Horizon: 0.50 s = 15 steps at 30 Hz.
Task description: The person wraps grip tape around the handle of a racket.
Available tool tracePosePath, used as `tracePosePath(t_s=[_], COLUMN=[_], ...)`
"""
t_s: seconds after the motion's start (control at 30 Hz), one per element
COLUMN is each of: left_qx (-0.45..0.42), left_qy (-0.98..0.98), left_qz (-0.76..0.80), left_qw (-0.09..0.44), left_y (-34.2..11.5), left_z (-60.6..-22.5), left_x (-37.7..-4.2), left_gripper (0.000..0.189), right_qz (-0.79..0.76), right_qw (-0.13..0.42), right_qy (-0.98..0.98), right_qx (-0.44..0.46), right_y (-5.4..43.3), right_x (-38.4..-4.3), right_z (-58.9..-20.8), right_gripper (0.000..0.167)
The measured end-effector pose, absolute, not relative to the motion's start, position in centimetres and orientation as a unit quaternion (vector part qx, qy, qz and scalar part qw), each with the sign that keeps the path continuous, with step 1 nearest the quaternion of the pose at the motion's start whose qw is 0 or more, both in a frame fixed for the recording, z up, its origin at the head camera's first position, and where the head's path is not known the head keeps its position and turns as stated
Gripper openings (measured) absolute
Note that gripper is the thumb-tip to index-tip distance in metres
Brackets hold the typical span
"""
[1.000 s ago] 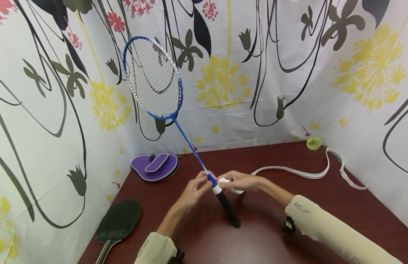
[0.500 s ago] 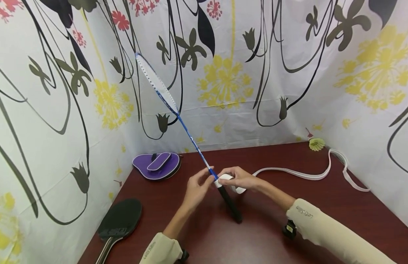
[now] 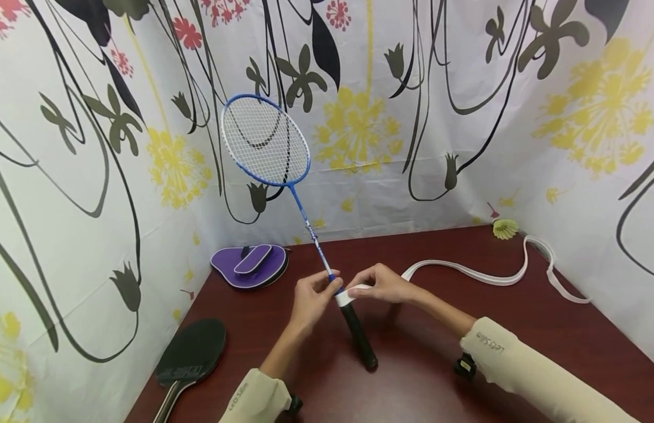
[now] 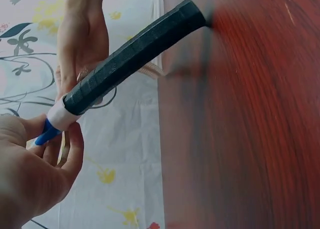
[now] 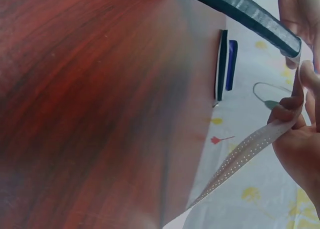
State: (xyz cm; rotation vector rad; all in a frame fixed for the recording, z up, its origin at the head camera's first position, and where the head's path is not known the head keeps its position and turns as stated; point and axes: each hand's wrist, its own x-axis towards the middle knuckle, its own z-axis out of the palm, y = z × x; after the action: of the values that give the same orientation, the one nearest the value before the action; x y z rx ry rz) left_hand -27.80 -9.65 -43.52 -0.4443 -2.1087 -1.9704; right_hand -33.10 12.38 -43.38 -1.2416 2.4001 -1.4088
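Note:
A blue and white badminton racket (image 3: 312, 232) slants up to the left, its strung head raised. My left hand (image 3: 312, 302) pinches it with thumb and fingers at the blue part just above the handle. The black handle (image 4: 135, 54) points down toward the table; whether its end touches cannot be told. White grip tape (image 3: 345, 296) lies round the handle's top. My right hand (image 3: 382, 285) pinches this tape close beside the racket. In the right wrist view a perforated stretch of tape (image 5: 245, 154) runs down from the fingers.
The tape's long tail curves over the dark red table (image 3: 422, 364) to the right. A yellow shuttlecock (image 3: 505, 229) lies at the back right. On the left are a purple paddle case (image 3: 229, 264) and a black table tennis paddle (image 3: 195, 346). A flowered curtain (image 3: 369, 200) surrounds the table.
The racket's head turned edge-on, then face-on again, and sits lower. The tape by my right hand went from a loose loop to a strip drawn against the handle's top.

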Motion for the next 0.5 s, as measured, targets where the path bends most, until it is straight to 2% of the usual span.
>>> tracePosePath(t_s=[0.2,0.5], left_qx=[-0.17,-0.182], left_qy=[-0.722,-0.72], left_qz=[-0.665,-0.666], left_qw=[0.088,0.069], left_y=[-10.6,-10.9], left_z=[-43.3,-43.2], left_x=[-27.6,-27.3], left_gripper=[0.022,0.029], right_qz=[-0.437,-0.428], right_qw=[0.025,0.051], right_qy=[0.797,0.807], right_qx=[-0.416,-0.404], right_y=[11.9,11.3], right_x=[-32.8,-32.7], right_z=[-42.4,-42.3], right_gripper=[0.014,0.017])
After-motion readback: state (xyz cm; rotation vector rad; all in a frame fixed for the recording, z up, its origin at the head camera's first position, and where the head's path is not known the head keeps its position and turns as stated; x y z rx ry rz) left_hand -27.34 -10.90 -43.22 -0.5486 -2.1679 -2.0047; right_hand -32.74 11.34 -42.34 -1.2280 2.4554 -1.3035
